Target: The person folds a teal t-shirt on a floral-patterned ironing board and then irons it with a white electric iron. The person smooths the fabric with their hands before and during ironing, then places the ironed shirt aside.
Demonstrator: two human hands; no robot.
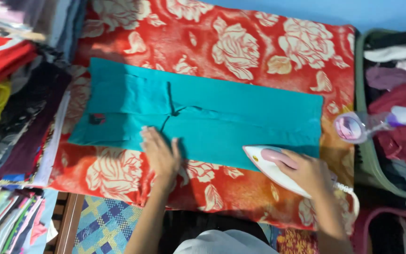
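Side pile: folded clothes in red, yellow and dark colours (10, 94) are lying stacked at the far left, apart from the work.
Surface: a red blanket with cream roses (240, 42) is covering the table.
Garment: the teal folded cotton garment (203, 117) is lying flat across the middle of the blanket.
Left hand: the left hand (161, 153) is lying open, palm down and fingers spread, pressing the garment's near edge; forearm coming up from below.
Doing it well: it is best keeping that hand taut on the cloth and well away from the hot plate.
Right hand: the right hand (306, 171) is gripping the pink handle of the white electric iron (271, 164), wrist bent, nose pointing left at the garment's near right corner.
Basket: a green laundry basket of mixed clothes (360, 141) is standing at the right.
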